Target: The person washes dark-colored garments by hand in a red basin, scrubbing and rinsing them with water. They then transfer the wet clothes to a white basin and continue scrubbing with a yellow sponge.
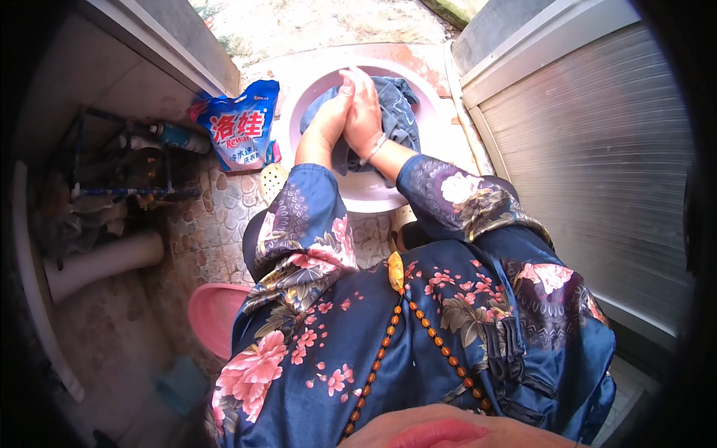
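Blue-grey cloth (pixel 401 112) bunched in round pale-pink basin (pixel 366 200).
Cloth limp, creased, pale lines; basin smooth, plastic-looking. Left hand (pixel 331 116) and right hand (pixel 364 112) pressed together above cloth; can't tell if pinching anything.

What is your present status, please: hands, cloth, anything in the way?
Left hand and right hand together over pink basin. Dark cloth bunched inside. Blue bag left of basin, clear of hands.
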